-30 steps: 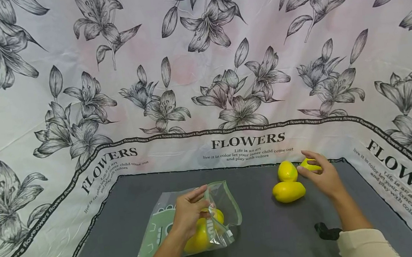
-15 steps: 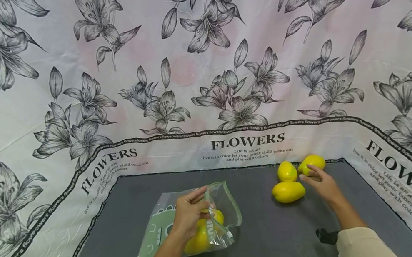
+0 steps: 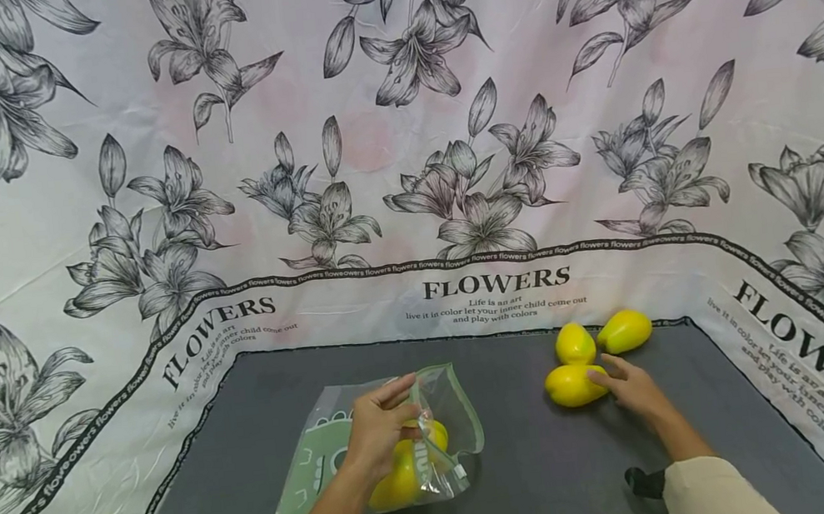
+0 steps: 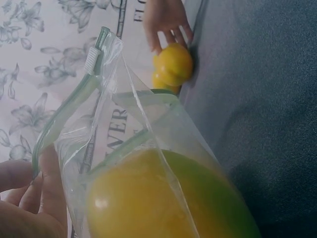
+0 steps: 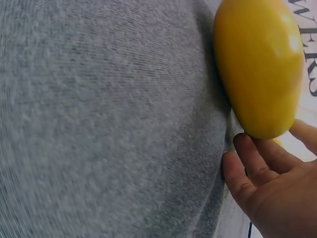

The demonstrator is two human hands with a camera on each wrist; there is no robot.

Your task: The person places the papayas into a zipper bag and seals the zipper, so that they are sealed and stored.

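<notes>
My left hand (image 3: 376, 435) pinches the green zip edge of a clear zip bag (image 3: 312, 473) with a pale green print. Its mouth gapes to the right, and a white slider (image 4: 92, 60) sits on the zip. Inside lie yellow mangoes (image 3: 394, 485); in the left wrist view the large one is partly green. My right hand (image 3: 639, 391) is at the right end of the front mango (image 3: 570, 385), fingers loosely spread around its tip. Behind that mango are a second mango (image 3: 574, 344) and, to its right, a third (image 3: 627, 330).
Everything rests on a dark grey cloth surface (image 3: 524, 463). A white curtain (image 3: 377, 210) printed with flowers and lettering rises along the back and both sides. Black straps (image 3: 645, 484) are at my wrists.
My right hand has come off the far right mango and moved toward me and left, onto the end of the front mango. The left hand and bag look still.
</notes>
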